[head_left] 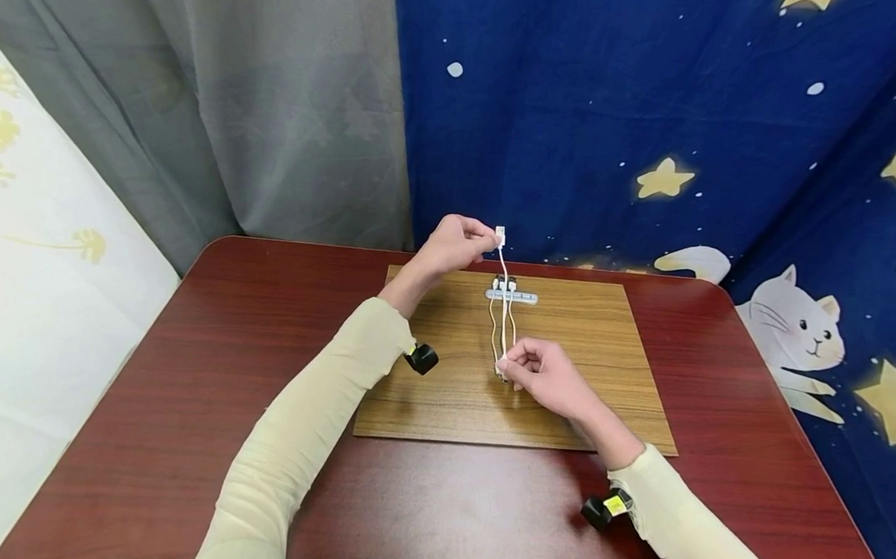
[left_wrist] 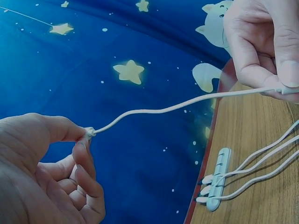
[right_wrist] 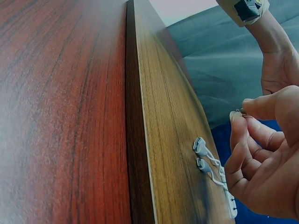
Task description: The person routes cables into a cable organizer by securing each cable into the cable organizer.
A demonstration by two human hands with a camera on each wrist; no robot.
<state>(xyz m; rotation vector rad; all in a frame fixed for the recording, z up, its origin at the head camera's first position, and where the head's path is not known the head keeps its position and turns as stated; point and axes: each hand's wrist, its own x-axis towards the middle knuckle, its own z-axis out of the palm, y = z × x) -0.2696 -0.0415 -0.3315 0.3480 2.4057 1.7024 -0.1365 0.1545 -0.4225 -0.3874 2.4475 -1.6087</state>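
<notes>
My left hand (head_left: 450,244) pinches the white USB plug (head_left: 500,235) of a charging cable, raised beyond the wooden board's far edge. My right hand (head_left: 546,379), nearer me, pinches the connector (left_wrist: 287,89) at the cable's other end, mostly covered by thumb and fingers. Between the hands the white cable (left_wrist: 159,111) runs slightly wavy. Below it, a pale blue cable holder (left_wrist: 223,161) lies on the board, with three white cables (left_wrist: 266,153) seated in its slots. Two USB plugs (right_wrist: 200,145) sit over the board beside my right hand.
The wood-grain board (head_left: 437,380) lies on a dark red table (head_left: 196,365). Behind the table hang a grey curtain (head_left: 305,111) and a blue star-patterned curtain (head_left: 562,141). A white patterned cloth (head_left: 34,247) hangs at the left.
</notes>
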